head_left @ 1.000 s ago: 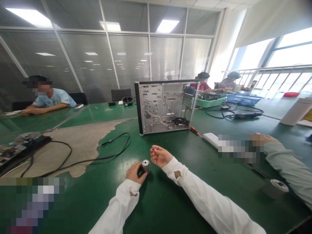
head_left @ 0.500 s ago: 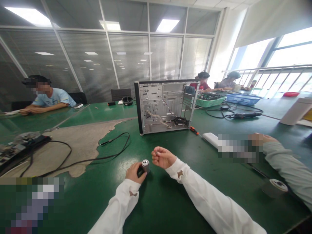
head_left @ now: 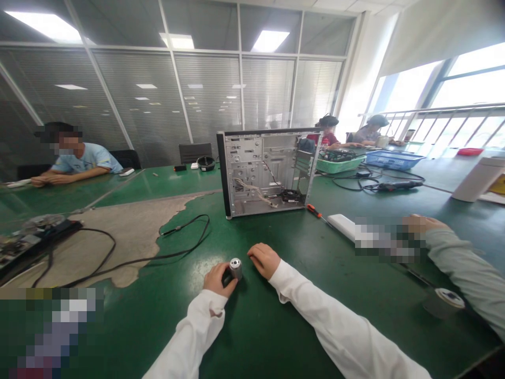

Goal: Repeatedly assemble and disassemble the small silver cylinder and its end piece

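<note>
My left hand (head_left: 216,279) is wrapped round the side of a small silver metal cylinder (head_left: 235,269) that stands upright on the green table. Dark openings show in the cylinder's top face. Just right of it and apart from it, my right hand (head_left: 265,260) is turned back up with its fingers bent and pressed together. Whatever those fingertips hold is hidden beneath the hand. Beyond both hands stands an open computer case (head_left: 272,173) with loose wires and a black fan inside.
An orange-handled screwdriver (head_left: 314,211) lies beside the case, near a white power strip (head_left: 341,226). At right are a co-worker's sleeve (head_left: 461,258) and a larger metal cylinder (head_left: 444,304). A black cable (head_left: 153,259) crosses the left side. Green (head_left: 341,165) and blue baskets (head_left: 394,160) stand farther back.
My right hand has rolled over from palm up to back up. The tiny dark piece seen at its fingertips before is now out of sight. My left hand and the cylinder stay put.
</note>
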